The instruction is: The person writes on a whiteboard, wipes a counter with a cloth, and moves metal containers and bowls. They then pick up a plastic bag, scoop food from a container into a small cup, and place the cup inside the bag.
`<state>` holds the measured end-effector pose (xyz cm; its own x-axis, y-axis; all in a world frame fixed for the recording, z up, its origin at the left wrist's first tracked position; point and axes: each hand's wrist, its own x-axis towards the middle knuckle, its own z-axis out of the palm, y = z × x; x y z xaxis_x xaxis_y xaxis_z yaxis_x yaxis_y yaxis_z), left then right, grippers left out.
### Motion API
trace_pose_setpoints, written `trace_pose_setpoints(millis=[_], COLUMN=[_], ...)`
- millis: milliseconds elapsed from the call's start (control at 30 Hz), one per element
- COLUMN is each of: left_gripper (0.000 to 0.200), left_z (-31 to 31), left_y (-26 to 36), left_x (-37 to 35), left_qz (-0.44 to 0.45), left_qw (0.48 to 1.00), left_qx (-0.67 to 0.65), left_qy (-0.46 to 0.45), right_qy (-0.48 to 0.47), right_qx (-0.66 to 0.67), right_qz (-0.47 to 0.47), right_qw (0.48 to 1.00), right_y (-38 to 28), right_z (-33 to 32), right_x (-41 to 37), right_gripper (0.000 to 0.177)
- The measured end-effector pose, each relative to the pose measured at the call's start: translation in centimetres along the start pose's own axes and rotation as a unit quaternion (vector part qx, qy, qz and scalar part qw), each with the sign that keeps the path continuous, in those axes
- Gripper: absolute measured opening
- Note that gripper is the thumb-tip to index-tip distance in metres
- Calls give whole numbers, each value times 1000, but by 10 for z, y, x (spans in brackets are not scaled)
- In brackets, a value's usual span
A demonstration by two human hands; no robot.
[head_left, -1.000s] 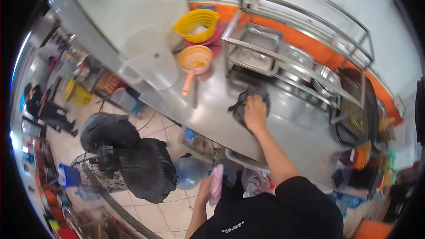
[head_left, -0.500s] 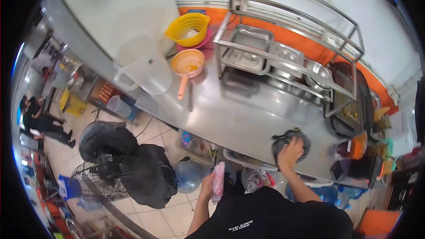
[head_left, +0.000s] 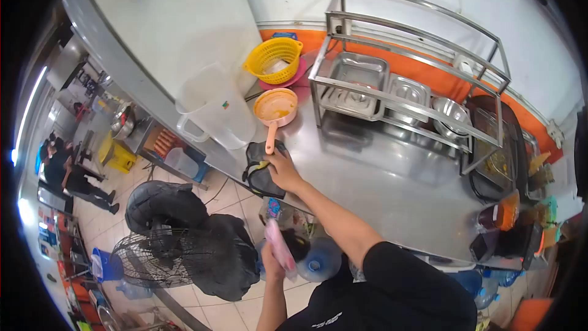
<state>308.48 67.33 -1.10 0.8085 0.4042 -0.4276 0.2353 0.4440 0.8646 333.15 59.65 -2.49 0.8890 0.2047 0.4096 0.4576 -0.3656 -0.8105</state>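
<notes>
My right hand [head_left: 283, 170] reaches across to the left end of the steel counter [head_left: 380, 190], fingers curled over a black cloth [head_left: 262, 168] with a small yellow-green detail. Part of the cloth hangs at the counter's front edge. Just above those fingers is the handle of an orange pan [head_left: 277, 107] with orange residue inside; its handle tip overlaps the cloth in this view. Lower down, off the counter, my left hand [head_left: 272, 265] is closed around a folded pink cloth [head_left: 280, 248].
A clear plastic pitcher [head_left: 217, 113] and a yellow basket [head_left: 275, 61] stand near the pan. Behind runs a steel rack [head_left: 416, 89] with metal trays. A black fan [head_left: 162, 257] and a water jug [head_left: 320, 260] occupy the floor. People [head_left: 73, 171] stand far left.
My right hand has swept the black cloth from the counter's right side to its left end, beside the pan. My left hand has shifted slightly left, still holding the pink cloth. The view has tilted.
</notes>
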Motion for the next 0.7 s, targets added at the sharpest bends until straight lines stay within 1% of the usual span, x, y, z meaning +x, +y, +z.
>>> trace_pose_setpoints(millis=[33,67,100,133,167,200,233,267,300,333,367,400,433,500,533,567,600,633,700], left_gripper=[34,33,32,31,32,34,36,36,44,55,59,59,61,62,64,66,69,66,63], left_z=[3,23,27,52,36,51,82,110,135,149,168,181,183,189,190,189,190,189,181], left_y=[5,24,18,23,-11,-23,1,9,18,3,4,13,5,4,1,-3,0,-9,-9], left_x=[12,16,38,46,102,129,121,118,129,140,127,114,130,129,129,128,120,121,128], left_qz=[21,7,23,54,168,144,538,303,209,324,280,263,274,270,274,285,287,337,435], left_qw=[999,999,998,996,957,951,731,872,830,743,700,702,686,678,658,660,654,622,555], left_qx=[5,20,29,56,203,244,395,354,501,581,656,661,672,682,702,695,700,704,704], left_qy=[-25,-45,-54,-53,-119,-127,-143,-152,-131,-77,-46,-45,-58,-39,-13,4,7,63,83], right_qy=[-49,-94,-6,40,77,72,79,89,133,132,128,134,138,174,194,211,221,228,282], right_qx=[-32,-67,-89,-99,-120,-123,-140,-152,-183,-189,-187,-217,-243,-237,-259,-278,-276,-270,-313], right_qz=[30,63,31,2,-13,24,74,125,150,176,201,249,290,386,438,489,559,625,666], right_qw=[998,991,996,994,990,990,984,976,962,957,953,934,916,874,839,800,750,696,616], right_y=[-9,-10,-3,-6,-1,-21,-22,-25,-28,-33,-40,-59,-75,-79,-76,-75,-79,-83,-71], right_z=[-30,-55,-68,-96,-116,-151,-173,-194,-217,-237,-254,-274,-292,-311,-315,-316,-318,-319,-320], right_x=[-23,-47,-79,-109,-138,-162,-192,-222,-250,-280,-309,-336,-366,-438,-477,-517,-550,-582,-657], right_gripper=[31,27,21,20,20,17,16,15,15,14,14,17,23,33,32,32,30,28,27])
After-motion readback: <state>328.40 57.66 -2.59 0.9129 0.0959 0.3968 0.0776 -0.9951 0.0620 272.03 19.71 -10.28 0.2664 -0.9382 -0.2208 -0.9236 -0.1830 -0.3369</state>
